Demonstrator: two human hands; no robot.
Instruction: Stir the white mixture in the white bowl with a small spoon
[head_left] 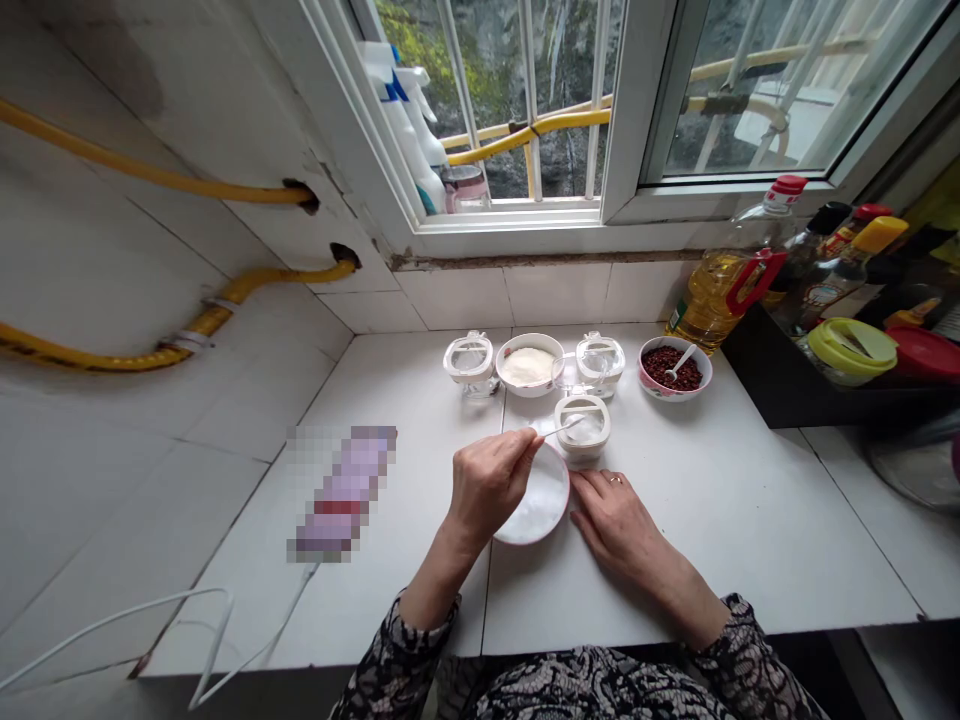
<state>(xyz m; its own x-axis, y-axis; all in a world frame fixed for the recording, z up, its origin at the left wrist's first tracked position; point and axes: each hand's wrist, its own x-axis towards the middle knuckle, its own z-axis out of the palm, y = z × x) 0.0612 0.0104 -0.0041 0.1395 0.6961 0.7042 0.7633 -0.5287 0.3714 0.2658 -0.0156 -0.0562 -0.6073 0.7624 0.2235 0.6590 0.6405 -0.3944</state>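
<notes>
You can read no text, brand or number in this view. On the oil bottle (709, 290), you can locate a green label (679, 312) low on the side and white marks on the red cap (787, 186); both are illegible. On the yellow-capped bottle (832, 285), you can locate a label, but its print is too small to read.

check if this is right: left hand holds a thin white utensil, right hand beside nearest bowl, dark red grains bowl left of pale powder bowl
Not quite: the bowl of dark red grains stands right of the bowl of pale powder, as the head view shows. The left hand holds a thin white utensil; the right hand is beside the nearest bowl.
</notes>
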